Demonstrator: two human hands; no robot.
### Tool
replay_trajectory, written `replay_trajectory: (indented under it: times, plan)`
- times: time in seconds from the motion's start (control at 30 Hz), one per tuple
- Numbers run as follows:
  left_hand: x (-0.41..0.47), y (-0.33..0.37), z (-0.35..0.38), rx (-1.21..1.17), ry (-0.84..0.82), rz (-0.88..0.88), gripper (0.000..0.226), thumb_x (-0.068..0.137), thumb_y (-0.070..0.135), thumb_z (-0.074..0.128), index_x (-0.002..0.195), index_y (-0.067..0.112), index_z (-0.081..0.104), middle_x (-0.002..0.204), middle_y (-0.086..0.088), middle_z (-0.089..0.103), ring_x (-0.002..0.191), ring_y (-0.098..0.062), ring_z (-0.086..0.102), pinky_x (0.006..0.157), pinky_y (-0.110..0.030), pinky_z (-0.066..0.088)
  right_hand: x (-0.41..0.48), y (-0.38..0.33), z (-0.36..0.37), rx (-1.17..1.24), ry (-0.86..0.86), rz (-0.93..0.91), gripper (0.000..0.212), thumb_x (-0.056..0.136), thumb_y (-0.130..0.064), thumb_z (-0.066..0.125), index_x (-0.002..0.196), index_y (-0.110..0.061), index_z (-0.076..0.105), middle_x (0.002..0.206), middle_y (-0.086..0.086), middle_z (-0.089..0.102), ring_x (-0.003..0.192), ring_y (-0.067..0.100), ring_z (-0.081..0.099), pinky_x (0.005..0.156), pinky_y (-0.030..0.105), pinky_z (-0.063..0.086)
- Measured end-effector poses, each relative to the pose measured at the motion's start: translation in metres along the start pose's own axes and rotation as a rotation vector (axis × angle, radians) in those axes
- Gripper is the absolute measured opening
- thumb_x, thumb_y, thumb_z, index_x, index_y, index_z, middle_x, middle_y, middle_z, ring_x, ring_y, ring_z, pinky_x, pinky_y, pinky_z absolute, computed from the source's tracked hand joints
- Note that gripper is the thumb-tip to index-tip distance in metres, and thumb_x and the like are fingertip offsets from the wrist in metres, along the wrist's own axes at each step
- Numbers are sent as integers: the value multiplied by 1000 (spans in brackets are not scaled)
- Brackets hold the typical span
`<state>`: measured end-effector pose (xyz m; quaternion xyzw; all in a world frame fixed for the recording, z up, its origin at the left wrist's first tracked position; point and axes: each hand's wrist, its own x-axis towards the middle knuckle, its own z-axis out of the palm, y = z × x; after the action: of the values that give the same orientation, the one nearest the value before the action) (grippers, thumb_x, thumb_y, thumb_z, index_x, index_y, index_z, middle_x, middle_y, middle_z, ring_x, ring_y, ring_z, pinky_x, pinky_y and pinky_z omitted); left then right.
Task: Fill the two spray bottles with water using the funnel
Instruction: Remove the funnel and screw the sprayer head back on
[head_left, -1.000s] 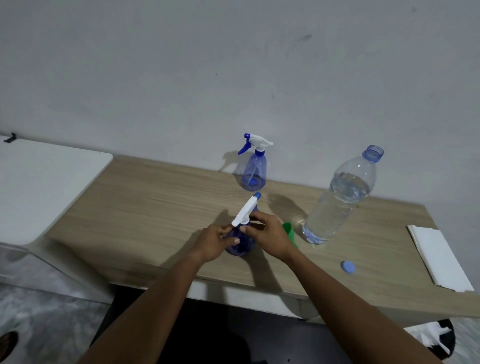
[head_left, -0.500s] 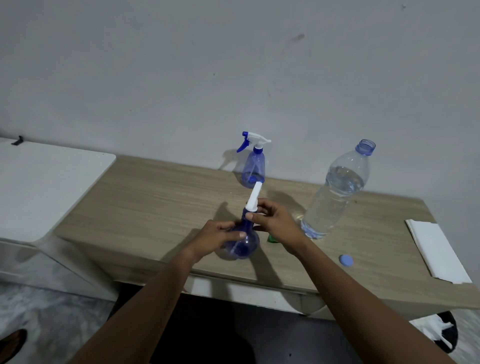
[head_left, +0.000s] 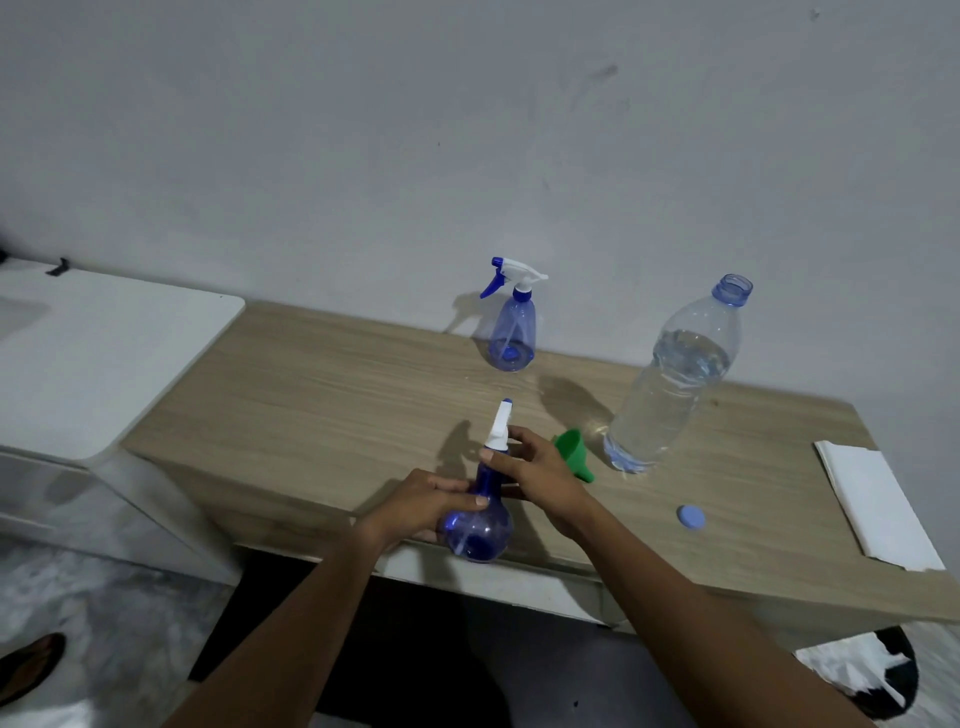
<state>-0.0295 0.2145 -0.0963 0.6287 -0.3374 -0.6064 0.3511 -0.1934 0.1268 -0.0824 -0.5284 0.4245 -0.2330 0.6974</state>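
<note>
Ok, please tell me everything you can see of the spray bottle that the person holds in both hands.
The spray bottle is see-through blue plastic, with a round belly, a narrow neck and a white trigger head with a blue tip, in place on the neck. It is almost upright, leaning slightly, at the near edge of the wooden table. The left hand grips its belly; the right hand holds the neck just under the head. Whether water is inside, I cannot tell.

Neck of the near spray bottle (head_left: 475, 530) behind the right hand (head_left: 540, 478)
</note>
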Motion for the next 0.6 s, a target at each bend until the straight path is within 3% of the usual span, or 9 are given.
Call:
replay_trajectory:
  times: [0.27, 0.47, 0.6]
  plan:
    - [-6, -9, -3, 28, 9, -38, 39, 81, 29, 81, 117, 21, 72, 100, -4, 78, 91, -21, 75, 70, -26, 58, -1, 10, 2, 21, -10, 33, 43, 86, -17, 81, 124, -16, 62, 109, 11, 69, 84, 23, 75, 75, 35, 61]
    - [-6, -11, -1, 51, -23, -59, 31, 83, 35, 78, 111, 23, 74, 99, -5, 79, 92, -23, 76, 88, -40, 60, -4, 15, 2, 29, -10, 55, 40, 84, -16, 81, 121, -15, 65, 106, 12, 72, 83, 23, 74, 70, 30, 60]
    - [-6, -15, -2, 67, -26, -74, 35, 83, 36, 79, 114, 21, 74, 99, -6, 79, 91, -23, 76, 89, -41, 60, -5, 19, 3, 32, -1, 74, 38, 85, -14, 81, 119, -9, 66, 99, 10, 72, 76, 20, 73, 64, 26, 58]
